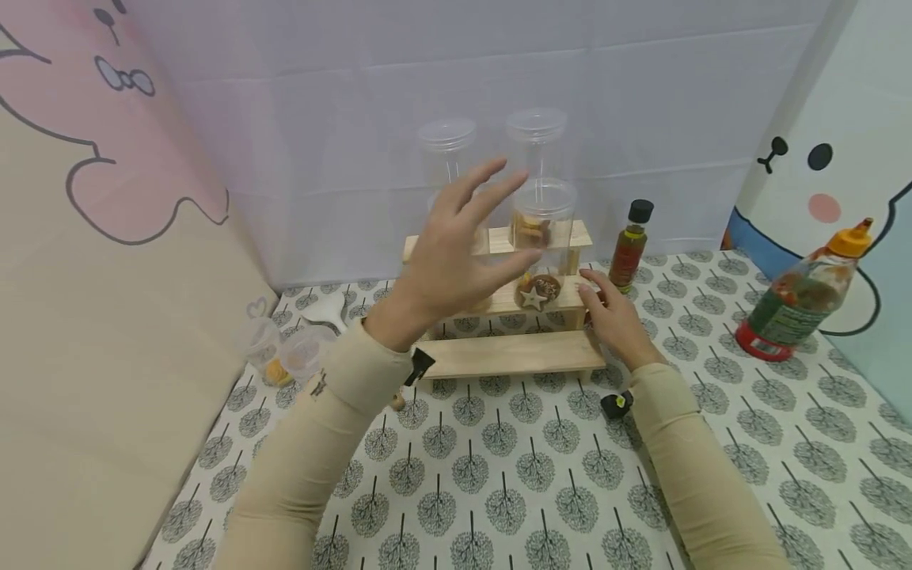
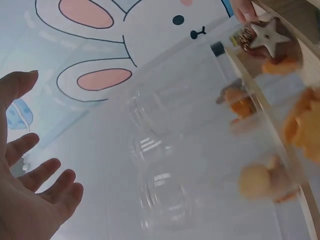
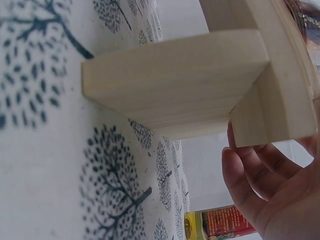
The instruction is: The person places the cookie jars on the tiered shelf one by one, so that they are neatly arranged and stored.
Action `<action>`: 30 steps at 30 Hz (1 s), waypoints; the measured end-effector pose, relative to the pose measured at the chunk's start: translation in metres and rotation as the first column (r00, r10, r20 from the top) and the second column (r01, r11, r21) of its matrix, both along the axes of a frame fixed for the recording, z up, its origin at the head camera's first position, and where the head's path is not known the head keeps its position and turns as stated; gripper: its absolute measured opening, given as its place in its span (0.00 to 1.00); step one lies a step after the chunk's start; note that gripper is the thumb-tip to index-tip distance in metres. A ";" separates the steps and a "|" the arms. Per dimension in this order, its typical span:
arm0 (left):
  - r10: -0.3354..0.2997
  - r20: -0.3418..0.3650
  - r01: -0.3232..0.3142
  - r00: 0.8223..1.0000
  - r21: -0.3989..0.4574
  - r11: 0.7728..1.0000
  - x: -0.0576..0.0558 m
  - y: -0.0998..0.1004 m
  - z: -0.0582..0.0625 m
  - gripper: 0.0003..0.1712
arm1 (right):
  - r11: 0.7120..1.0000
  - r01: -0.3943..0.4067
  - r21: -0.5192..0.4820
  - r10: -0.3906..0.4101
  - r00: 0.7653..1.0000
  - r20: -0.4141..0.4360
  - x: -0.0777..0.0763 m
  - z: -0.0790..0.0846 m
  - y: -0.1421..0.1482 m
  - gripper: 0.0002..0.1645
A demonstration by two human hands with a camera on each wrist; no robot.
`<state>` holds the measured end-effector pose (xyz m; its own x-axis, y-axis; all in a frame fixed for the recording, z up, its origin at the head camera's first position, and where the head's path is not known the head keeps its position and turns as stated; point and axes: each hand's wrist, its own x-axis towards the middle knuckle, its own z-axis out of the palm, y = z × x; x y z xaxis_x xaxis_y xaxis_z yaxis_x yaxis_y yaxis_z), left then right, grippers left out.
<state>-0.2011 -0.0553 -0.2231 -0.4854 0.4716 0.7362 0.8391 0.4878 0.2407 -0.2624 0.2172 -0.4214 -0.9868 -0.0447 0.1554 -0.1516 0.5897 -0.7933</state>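
My left hand is raised with fingers spread, in front of a tiered wooden shelf carrying tall clear jars. In the left wrist view its palm and fingers hold nothing, apart from the jars. A front jar on the middle tier contains a star-shaped cookie. Behind it a jar stands on the top tier, beside another jar; my left hand partly hides one more. At the middle tier's right end, my right hand grips the shelf, its fingers curled at the wooden edge.
A dark-capped bottle stands right of the shelf, and a squeeze bottle farther right. At left are a small clear tub, a clear lid and a white utensil. Fabric walls border the table.
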 end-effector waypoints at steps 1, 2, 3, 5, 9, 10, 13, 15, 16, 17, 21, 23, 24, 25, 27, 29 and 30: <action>-0.015 -0.025 0.015 1.000 -0.003 1.000 0.003 -0.010 -0.002 0.43 | 1.000 -0.002 -0.001 0.002 1.000 0.002 0.000 -0.001 0.000 0.38; -0.025 -0.044 0.024 0.999 -0.014 1.000 0.007 -0.022 -0.004 0.43 | 1.000 -0.002 -0.003 0.002 1.000 0.002 -0.001 -0.001 0.000 0.38; -0.028 -0.050 0.027 0.998 -0.030 0.999 0.010 -0.034 -0.007 0.43 | 1.000 -0.001 -0.005 0.001 1.000 0.004 -0.001 -0.002 0.000 0.38; -0.012 -0.046 0.009 0.999 -0.061 0.998 0.016 -0.059 -0.015 0.45 | 1.000 0.000 -0.003 0.000 1.000 0.002 -0.001 -0.003 0.000 0.38; 0.116 0.060 -0.110 0.991 -0.099 0.989 0.028 -0.112 -0.033 0.49 | 1.000 0.001 -0.007 -0.001 1.000 -0.007 -0.002 -0.002 0.001 0.37; 0.155 0.090 -0.146 0.984 -0.103 0.984 0.030 -0.125 -0.037 0.50 | 1.000 0.002 -0.007 -0.002 1.000 -0.009 -0.001 -0.002 0.002 0.37; 0.260 0.177 -0.244 0.949 -0.109 0.964 0.033 -0.161 -0.049 0.52 | 1.000 0.010 -0.013 -0.010 1.000 -0.004 0.001 -0.001 0.005 0.37; 0.318 0.232 -0.300 0.919 -0.109 0.948 0.036 -0.182 -0.057 0.53 | 1.000 0.016 -0.012 -0.016 1.000 0.001 0.003 -0.001 0.008 0.37; 0.340 0.255 -0.324 0.905 -0.105 0.940 0.037 -0.192 -0.062 0.53 | 1.000 0.017 -0.011 -0.017 1.000 0.004 0.004 0.000 0.010 0.37; 0.361 0.283 -0.347 0.888 -0.102 0.932 0.040 -0.201 -0.066 0.53 | 1.000 0.016 -0.010 -0.016 1.000 0.006 0.005 0.000 0.011 0.37; 0.427 0.396 -0.422 0.813 -0.106 0.900 0.051 -0.230 -0.087 0.53 | 1.000 0.005 -0.004 -0.005 1.000 0.016 0.007 0.003 0.015 0.37; 0.455 0.453 -0.448 0.767 -0.130 0.884 0.055 -0.242 -0.098 0.55 | 1.000 -0.001 -0.005 0.001 1.000 0.021 0.007 0.004 0.016 0.37; 0.464 0.476 -0.455 0.747 -0.143 0.879 0.055 -0.246 -0.104 0.55 | 1.000 -0.001 -0.005 0.001 1.000 0.023 0.008 0.005 0.016 0.38; 0.472 0.497 -0.459 0.729 -0.157 0.875 0.056 -0.250 -0.109 0.57 | 1.000 0.001 -0.004 -0.001 1.000 0.022 0.008 0.005 0.016 0.38; 0.480 0.519 -0.460 0.707 -0.179 0.870 0.056 -0.254 -0.121 0.59 | 1.000 0.006 -0.004 -0.006 1.000 0.017 0.008 0.006 0.017 0.38; 0.488 0.525 -0.460 0.698 -0.195 0.866 0.055 -0.256 -0.133 0.61 | 1.000 0.009 -0.001 -0.009 1.000 0.012 0.008 0.006 0.017 0.38; 0.493 0.524 -0.460 0.695 -0.202 0.864 0.055 -0.255 -0.138 0.62 | 1.000 0.008 -0.004 -0.007 1.000 0.013 0.009 0.006 0.017 0.38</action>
